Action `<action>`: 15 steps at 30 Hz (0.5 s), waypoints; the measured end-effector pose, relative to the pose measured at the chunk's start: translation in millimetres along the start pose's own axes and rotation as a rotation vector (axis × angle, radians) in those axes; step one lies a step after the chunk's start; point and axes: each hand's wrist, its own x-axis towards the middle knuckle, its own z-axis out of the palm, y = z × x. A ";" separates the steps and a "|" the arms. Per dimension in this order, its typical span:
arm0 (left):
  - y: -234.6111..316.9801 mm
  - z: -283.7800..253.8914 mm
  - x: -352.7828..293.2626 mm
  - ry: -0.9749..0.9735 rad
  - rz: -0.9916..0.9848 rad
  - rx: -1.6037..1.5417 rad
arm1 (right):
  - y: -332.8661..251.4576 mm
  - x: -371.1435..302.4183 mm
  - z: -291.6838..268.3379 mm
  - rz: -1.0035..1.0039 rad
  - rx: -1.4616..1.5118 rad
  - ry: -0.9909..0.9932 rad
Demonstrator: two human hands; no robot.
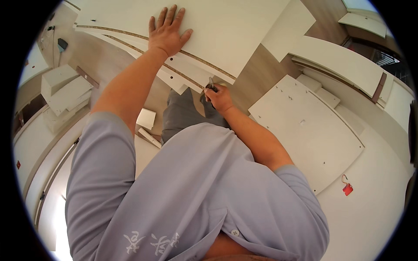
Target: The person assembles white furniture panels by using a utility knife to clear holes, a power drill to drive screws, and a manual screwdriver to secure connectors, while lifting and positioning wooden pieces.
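My left hand (167, 34) lies flat with its fingers spread on a large white panel (235, 32). A brown raw edge runs along the panel's near side, and another white panel (177, 79) with small dark holes shows beneath it. Close to the near corner of these panels, my right hand (220, 98) is closed around a dark-handled hand tool (211, 82) with a metal end. The fingers cover much of the tool, so its exact kind cannot be made out. One small fitting (93, 20) stands on the upper panel's far left.
To the right lies a white board (305, 135) with several small metal fittings standing on it. Beyond it are long white panels (339, 61). White boards and boxes (65, 93) are stacked at the left. A red object (347, 189) lies on the right. A small white block (146, 118) sits beside my leg.
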 end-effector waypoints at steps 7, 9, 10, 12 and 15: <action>1.6 -0.7 1.2 -0.005 -0.009 0.017 | 27.6 4.6 -7.3 -0.009 0.096 0.020; 2.0 -0.8 1.8 -0.011 -0.010 0.027 | 35.8 11.9 -9.1 0.068 0.057 0.136; 2.2 -0.8 0.3 -0.017 -0.013 0.035 | 36.2 9.0 -8.6 0.058 0.047 0.113; 0.8 -3.1 0.7 -0.024 -0.015 0.046 | 35.7 -8.3 -5.7 0.042 0.031 0.072; 3.3 -3.8 -0.5 -0.034 -0.015 0.040 | 23.1 -24.2 3.4 -0.043 0.133 0.086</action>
